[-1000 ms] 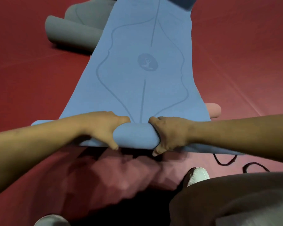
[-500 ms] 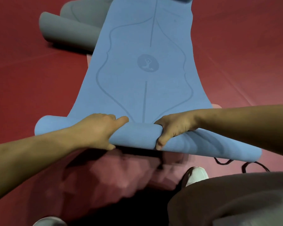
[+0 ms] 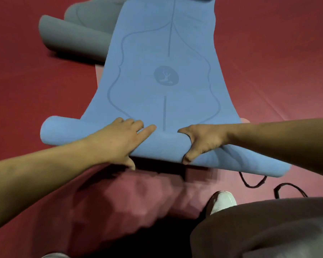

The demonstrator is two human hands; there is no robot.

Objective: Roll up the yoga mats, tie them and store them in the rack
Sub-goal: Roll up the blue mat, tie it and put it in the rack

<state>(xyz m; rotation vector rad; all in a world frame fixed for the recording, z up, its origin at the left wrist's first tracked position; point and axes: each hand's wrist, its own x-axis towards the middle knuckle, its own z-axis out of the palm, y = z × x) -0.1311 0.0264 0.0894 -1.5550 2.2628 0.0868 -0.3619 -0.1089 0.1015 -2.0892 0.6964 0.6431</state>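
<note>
A blue yoga mat (image 3: 164, 58) with a printed outline and round logo stretches away from me on the red floor. Its near end is rolled into a thick tube (image 3: 168, 146) lying across the view. My left hand (image 3: 119, 140) rests over the roll left of centre, fingers spread on top and thumb under the near side. My right hand (image 3: 199, 141) grips the roll right of centre, fingers curled over it. A black cord (image 3: 254, 180) lies on the floor at the roll's right end.
A grey rolled mat (image 3: 73, 38) lies at the upper left beside the blue one, with another grey mat (image 3: 93, 13) behind it. A pink mat edge (image 3: 244, 120) peeks out at the right. My white shoe (image 3: 222, 202) and knee (image 3: 259, 228) sit at the lower right.
The roll has grown thicker and moved forward along the mat. Both hands have shifted with it, and my left fingers have loosened and spread on top.
</note>
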